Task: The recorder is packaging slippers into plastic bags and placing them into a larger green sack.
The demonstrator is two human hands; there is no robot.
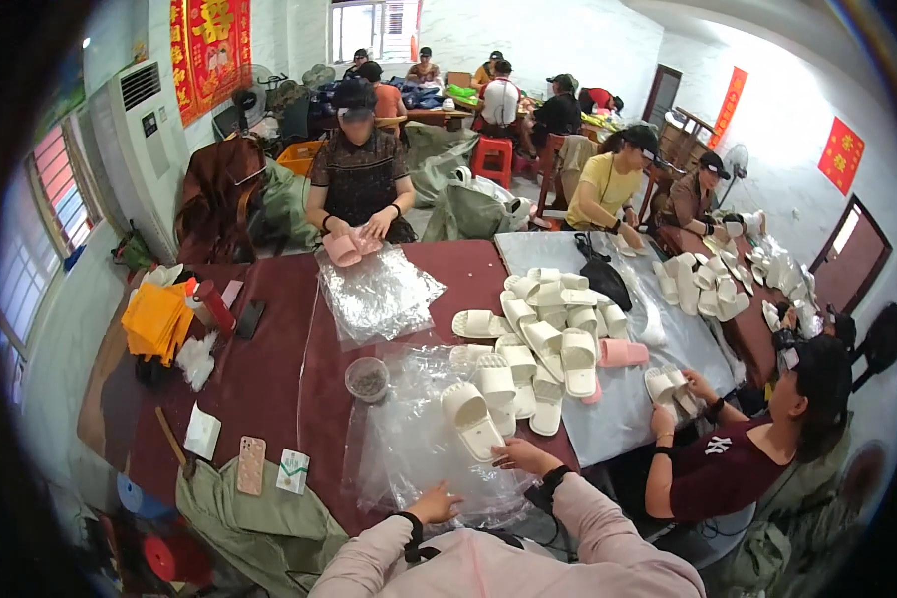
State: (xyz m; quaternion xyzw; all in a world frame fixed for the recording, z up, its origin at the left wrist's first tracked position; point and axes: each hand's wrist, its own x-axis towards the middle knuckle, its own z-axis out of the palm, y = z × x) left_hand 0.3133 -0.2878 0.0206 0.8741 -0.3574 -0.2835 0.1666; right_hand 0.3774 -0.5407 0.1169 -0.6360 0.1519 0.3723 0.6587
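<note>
My right hand (526, 456) grips the lower end of a cream slide slipper (472, 423), which tilts at the near edge of a slipper pile. My left hand (436, 504) holds nothing I can make out; its fingers reach over the clear plastic bags (399, 439) spread on the table before me. Heaped just beyond my right hand are several more cream slippers (545, 344). A pink slipper (623, 353) pokes out at the pile's right side.
Across the dark red table (269, 349), a co-worker handles a pink slipper (344, 249) above clear bags. At right, another person holds cream slippers (672, 389). A round tub (367, 380), a phone (251, 465), a green cloth (269, 528) and orange bags (156, 321) lie left.
</note>
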